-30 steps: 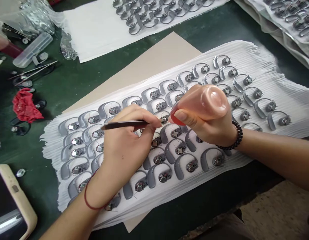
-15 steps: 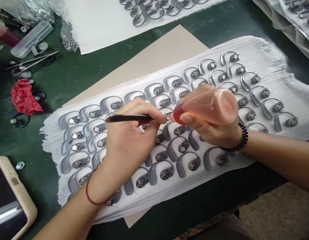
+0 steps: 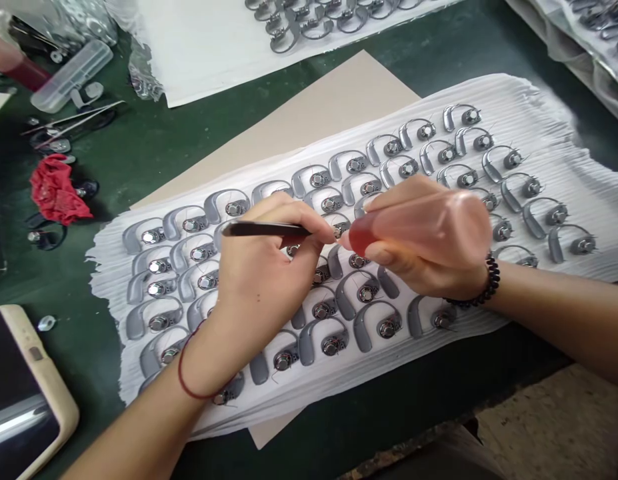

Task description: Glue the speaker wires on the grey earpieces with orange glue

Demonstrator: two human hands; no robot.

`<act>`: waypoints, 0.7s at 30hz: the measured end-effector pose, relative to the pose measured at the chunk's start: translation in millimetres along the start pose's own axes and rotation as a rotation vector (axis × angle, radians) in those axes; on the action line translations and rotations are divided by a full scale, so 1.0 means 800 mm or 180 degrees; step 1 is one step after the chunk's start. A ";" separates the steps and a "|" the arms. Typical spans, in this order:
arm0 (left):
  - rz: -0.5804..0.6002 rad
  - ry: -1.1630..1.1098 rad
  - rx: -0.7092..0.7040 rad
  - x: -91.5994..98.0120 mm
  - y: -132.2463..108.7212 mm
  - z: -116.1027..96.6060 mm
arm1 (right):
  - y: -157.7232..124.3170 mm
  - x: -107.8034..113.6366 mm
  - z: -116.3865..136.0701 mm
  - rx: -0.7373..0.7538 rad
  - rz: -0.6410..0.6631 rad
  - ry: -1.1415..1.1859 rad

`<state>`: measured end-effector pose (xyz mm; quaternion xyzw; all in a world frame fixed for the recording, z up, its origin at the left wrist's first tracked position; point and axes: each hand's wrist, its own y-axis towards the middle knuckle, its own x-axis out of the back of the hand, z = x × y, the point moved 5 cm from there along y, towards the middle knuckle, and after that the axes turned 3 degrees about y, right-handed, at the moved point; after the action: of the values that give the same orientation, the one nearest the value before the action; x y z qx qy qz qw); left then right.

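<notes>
My left hand (image 3: 269, 273) is closed around dark tweezers (image 3: 266, 229), whose tips are hidden by my fingers. In my right hand (image 3: 413, 267) is a squeeze bottle (image 3: 433, 227) of red liquid, tilted with its base up and its nozzle down toward the left fingertips. Both hands meet over rows of grey curved ear-hook shells (image 3: 369, 327), each with a small round silver speaker (image 3: 389, 328) and thin wires. The shells lie on a white foam sheet (image 3: 543, 133). Whatever part sits right under the nozzle is mostly covered by my fingers.
A phone (image 3: 63, 393) lies at the lower left. Above it are a red cloth (image 3: 61, 190), another pair of tweezers (image 3: 83, 120) and a clear plastic case (image 3: 71, 77). More grey parts (image 3: 316, 20) rest on a white sheet at the back. Beige cardboard (image 3: 309, 113) lies under the foam.
The bottle's base has dropped slightly and swung right, so the bottle tilts a little differently. Both hands stay close together over the shells; the whole view has shifted slightly.
</notes>
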<state>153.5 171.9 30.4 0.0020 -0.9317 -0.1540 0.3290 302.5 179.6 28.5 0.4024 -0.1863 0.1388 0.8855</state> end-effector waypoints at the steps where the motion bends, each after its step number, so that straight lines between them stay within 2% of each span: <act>1: 0.0005 0.0031 -0.0008 0.000 0.000 0.000 | 0.001 0.002 0.002 0.0067 -0.0100 0.0064; 6: 0.0008 0.0031 -0.0040 0.002 0.000 0.001 | 0.001 0.004 0.001 0.0064 -0.0019 -0.0328; 14: 0.0020 0.0021 -0.0011 0.001 0.001 0.000 | -0.007 0.000 -0.006 -0.0115 0.0083 -0.0462; 17: -0.0009 0.0022 -0.0009 0.001 0.002 -0.002 | -0.006 -0.003 -0.002 0.0040 0.0122 -0.0724; 21: 0.0011 0.0061 0.0008 0.000 0.002 0.001 | -0.003 -0.007 0.007 0.0580 0.0163 -0.1038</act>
<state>152.7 173.5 30.3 0.0024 -0.9287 -0.1522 0.3381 297.1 173.5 27.5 0.4932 -0.3242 0.1106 0.7996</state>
